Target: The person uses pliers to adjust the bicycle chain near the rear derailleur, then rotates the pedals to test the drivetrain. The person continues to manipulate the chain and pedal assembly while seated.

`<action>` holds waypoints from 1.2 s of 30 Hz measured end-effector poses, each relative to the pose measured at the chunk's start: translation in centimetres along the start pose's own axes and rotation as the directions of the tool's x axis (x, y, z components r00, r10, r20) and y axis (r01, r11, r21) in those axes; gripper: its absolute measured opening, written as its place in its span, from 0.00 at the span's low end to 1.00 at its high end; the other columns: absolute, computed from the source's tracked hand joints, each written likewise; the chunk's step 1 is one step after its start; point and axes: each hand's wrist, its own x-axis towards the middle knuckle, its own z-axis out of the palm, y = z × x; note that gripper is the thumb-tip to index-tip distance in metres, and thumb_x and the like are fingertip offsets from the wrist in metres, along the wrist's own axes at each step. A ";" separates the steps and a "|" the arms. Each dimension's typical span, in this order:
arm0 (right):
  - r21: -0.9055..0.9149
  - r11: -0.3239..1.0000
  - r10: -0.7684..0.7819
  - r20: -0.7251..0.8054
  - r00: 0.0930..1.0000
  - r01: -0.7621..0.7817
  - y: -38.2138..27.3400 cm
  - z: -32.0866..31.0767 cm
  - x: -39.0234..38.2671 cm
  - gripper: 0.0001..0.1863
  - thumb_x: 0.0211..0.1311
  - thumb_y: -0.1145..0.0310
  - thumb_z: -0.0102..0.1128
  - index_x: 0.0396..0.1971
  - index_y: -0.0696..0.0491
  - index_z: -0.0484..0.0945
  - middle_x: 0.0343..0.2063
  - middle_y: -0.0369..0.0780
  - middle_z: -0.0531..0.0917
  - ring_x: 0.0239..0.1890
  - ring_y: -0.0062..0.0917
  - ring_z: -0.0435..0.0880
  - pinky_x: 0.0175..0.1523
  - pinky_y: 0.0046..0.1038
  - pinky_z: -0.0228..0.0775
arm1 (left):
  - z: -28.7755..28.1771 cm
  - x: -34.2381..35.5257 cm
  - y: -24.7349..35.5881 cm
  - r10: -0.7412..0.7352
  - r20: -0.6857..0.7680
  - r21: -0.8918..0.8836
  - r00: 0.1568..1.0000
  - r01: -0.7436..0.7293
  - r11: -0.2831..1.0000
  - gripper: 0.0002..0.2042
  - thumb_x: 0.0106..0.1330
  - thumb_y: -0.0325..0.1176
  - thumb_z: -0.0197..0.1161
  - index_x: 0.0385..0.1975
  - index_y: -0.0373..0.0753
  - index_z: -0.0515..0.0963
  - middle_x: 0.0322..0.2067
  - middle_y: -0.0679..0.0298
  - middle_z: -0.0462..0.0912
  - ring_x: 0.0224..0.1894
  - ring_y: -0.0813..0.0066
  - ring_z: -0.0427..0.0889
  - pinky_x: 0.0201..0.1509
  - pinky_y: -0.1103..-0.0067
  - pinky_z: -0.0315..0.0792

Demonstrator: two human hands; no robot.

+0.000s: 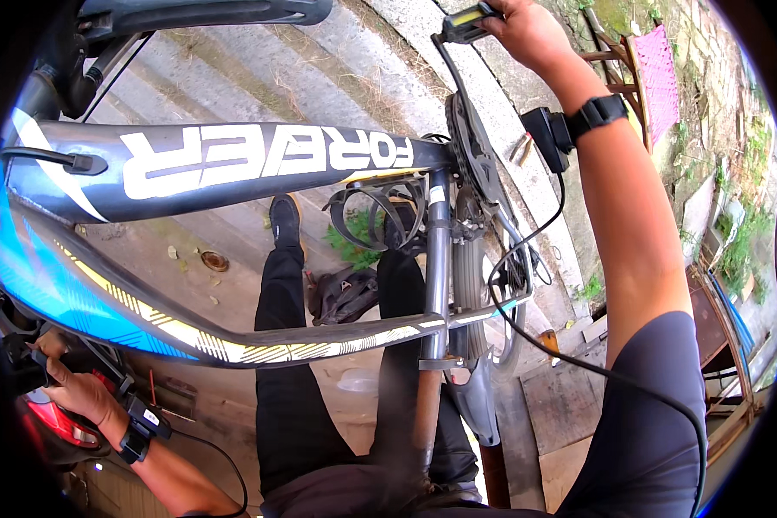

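Note:
A bicycle frame in dark blue, with white lettering and a bright blue and yellow lower tube, spans the view in front of me, its front end to the left. My right hand reaches to the far side and grips a black and yellow pedal on the crank arm. Beside it lies the chainring. At the lower left, my left hand closes around a dark part that looks like the handlebar; shadow hides its detail. Each wrist carries a black strap with a small cabled box.
A bottle cage sits inside the frame. My legs and a dark bag show behind it. The rear wheel and saddle are to the right. A pink woven chair stands at the far right, and something red lies lower left.

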 end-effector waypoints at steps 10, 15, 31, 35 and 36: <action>-0.057 0.929 0.370 0.208 0.906 -0.366 12.4 10.8 -11.0 0.17 0.65 0.62 0.63 0.53 0.47 0.80 0.46 0.49 0.86 0.51 0.47 0.84 0.55 0.45 0.77 | 1.4 -1.1 2.3 -0.179 -0.159 -0.015 0.971 0.179 0.984 0.32 0.75 0.55 0.60 0.52 0.21 0.75 0.52 0.55 0.81 0.48 0.68 0.77 0.57 0.72 0.72; -0.160 0.896 0.441 0.442 0.781 -0.415 10.5 7.2 -21.8 0.17 0.67 0.56 0.60 0.48 0.52 0.79 0.47 0.51 0.85 0.51 0.49 0.84 0.56 0.47 0.75 | -1.2 -0.3 -0.5 -0.201 -0.035 -0.201 0.979 0.190 0.961 0.25 0.74 0.45 0.65 0.57 0.27 0.75 0.51 0.59 0.81 0.52 0.70 0.78 0.63 0.72 0.69; 0.335 0.910 0.135 0.313 0.940 -0.243 -8.5 -11.3 -17.9 0.20 0.65 0.56 0.69 0.42 0.59 0.82 0.26 0.49 0.83 0.31 0.42 0.85 0.38 0.39 0.75 | 0.4 -0.6 0.4 -0.036 -0.009 -0.061 0.999 0.036 0.998 0.37 0.73 0.66 0.53 0.47 0.27 0.75 0.42 0.57 0.79 0.47 0.67 0.76 0.58 0.70 0.69; 0.211 0.976 0.027 0.146 0.989 -0.058 -7.4 -9.3 -9.9 0.24 0.70 0.55 0.65 0.51 0.62 0.81 0.30 0.45 0.86 0.31 0.27 0.85 0.39 0.30 0.77 | 1.5 -0.6 2.0 -0.048 -0.016 -0.056 0.999 0.047 0.997 0.39 0.70 0.71 0.52 0.45 0.30 0.75 0.40 0.59 0.78 0.45 0.69 0.75 0.57 0.71 0.68; 0.179 0.981 0.050 0.134 0.990 -0.074 -6.6 -8.5 -8.5 0.25 0.70 0.54 0.65 0.52 0.61 0.81 0.31 0.45 0.86 0.31 0.26 0.85 0.39 0.30 0.77 | 0.7 -0.1 1.1 -0.009 0.011 -0.062 1.000 0.010 0.998 0.39 0.71 0.71 0.51 0.46 0.30 0.75 0.40 0.59 0.77 0.45 0.68 0.75 0.57 0.71 0.68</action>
